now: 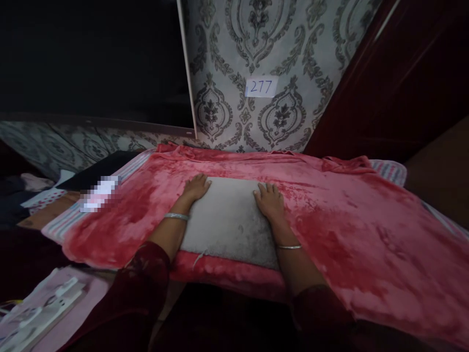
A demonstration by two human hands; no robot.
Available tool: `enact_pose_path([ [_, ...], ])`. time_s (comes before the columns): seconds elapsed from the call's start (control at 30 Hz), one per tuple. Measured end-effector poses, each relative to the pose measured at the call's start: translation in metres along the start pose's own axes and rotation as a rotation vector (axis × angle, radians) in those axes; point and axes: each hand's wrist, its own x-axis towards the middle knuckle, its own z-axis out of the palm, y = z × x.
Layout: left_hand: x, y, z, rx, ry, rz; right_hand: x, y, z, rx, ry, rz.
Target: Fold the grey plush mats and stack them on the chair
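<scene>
A light grey, soft-looking piece of cloth [227,220] lies flat on a red plush blanket [330,234]. Its lower right part looks darker, and a loose thread trails from its near edge. My left hand [197,187] rests on the cloth's far left corner, palm down with fingers stretched out. At the far right corner, my right hand [270,199] lies flat in the same way, its fingers apart. Neither hand grips the cloth. A bangle circles each wrist.
A large dark screen [91,58] stands at the back left. Patterned wallpaper carries a paper label [261,86] reading 277. Dark red furniture [381,83] rises at the right. A white power strip [47,313] lies at lower left, and a dark flat object [102,168] sits beyond the blanket.
</scene>
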Motion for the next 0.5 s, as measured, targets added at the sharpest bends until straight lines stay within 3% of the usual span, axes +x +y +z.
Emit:
enact_pose_path([
  [0.1,-0.002,-0.002,-0.003,0.009,0.024,-0.036,0.005,0.004,0.003,0.122,0.039,0.008],
  [0.23,-0.006,0.018,-0.008,0.069,0.175,-0.066,0.018,0.019,0.009,0.593,0.212,0.068],
  [0.3,-0.009,0.044,-0.008,0.066,0.219,0.054,0.022,0.027,0.009,0.829,0.406,0.117],
  [0.4,-0.011,0.1,-0.004,-0.027,0.091,0.365,0.023,0.031,0.011,0.911,0.64,0.043],
  [0.5,-0.007,0.156,0.005,-0.101,0.014,0.56,0.024,0.028,0.017,0.885,0.603,-0.093],
])
